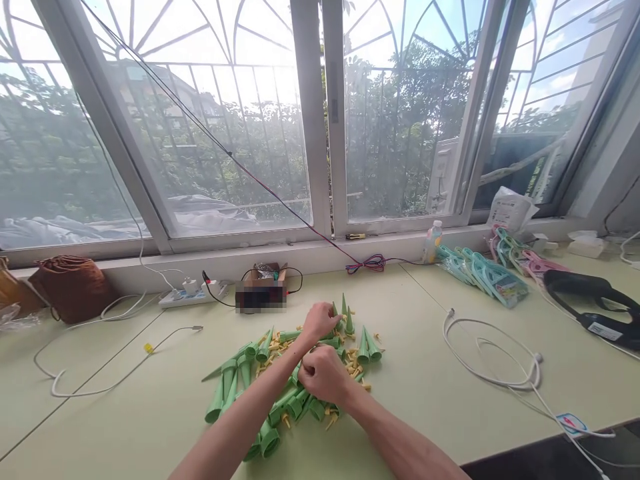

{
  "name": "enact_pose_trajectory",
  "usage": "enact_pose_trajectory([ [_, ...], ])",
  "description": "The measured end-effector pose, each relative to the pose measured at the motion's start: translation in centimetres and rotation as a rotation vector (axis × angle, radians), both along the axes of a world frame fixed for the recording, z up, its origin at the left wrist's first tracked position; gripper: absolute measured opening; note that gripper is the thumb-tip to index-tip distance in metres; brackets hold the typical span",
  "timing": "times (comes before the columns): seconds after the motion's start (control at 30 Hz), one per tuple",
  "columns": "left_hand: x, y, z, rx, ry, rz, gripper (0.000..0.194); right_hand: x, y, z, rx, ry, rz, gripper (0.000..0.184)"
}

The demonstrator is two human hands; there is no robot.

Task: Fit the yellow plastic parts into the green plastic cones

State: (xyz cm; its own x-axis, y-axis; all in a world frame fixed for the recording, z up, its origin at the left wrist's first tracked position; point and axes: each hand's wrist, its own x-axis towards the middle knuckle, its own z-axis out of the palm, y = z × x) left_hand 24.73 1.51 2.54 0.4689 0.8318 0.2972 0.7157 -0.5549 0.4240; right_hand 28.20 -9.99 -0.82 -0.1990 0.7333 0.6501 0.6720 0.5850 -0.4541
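Observation:
Green plastic spikes, hollow cones with open round ends, lie heaped on the table around both hands, among small yellow plastic pieces (353, 368). My left hand (321, 321) reaches across to the far side of the heap, its fingers closed on a green spike (335, 309) whose tip shows beside them. Several spikes stand upright near it, including a green spike (349, 323) and a pair farther right (369, 347). Below my left hand, my right hand (326, 377) is curled closed over the heap; what its fingers hold is hidden.
A power strip (193, 295) and a small cardboard box (267, 272) sit by the window sill. White cables (493, 381) coil at right. Bagged turquoise items (483, 273), a bottle (432, 243) and a black strapped device (595, 310) stand at back right. A brown pouch (73, 288) is at left.

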Motion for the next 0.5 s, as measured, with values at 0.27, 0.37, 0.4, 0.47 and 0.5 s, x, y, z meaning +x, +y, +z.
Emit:
enact_pose_trajectory([
  [0.27,-1.3,-0.7,0.8,-0.026,0.039,-0.057,0.024,0.0,-0.1,0.2,-0.004,0.033,-0.001,0.031],
  [0.37,-2.5,-1.9,2.9,-0.005,0.035,-0.037,0.031,0.1,-0.1,0.2,-0.024,0.03,-0.022,0.032],
  [0.4,-3.0,-2.7,4.1,0.012,0.03,-0.027,0.03,0.1,0.0,0.2,-0.029,0.027,-0.026,0.032],
  [0.47,-4.0,-5.2,6.9,0.104,-0.021,-0.029,0.024,0.1,0.0,0.1,-0.028,0.028,-0.023,0.032],
  [0.5,-4.7,-6.9,8.2,0.175,-0.082,-0.04,0.022,0.1,0.0,0.1,-0.022,0.031,-0.017,0.032],
])
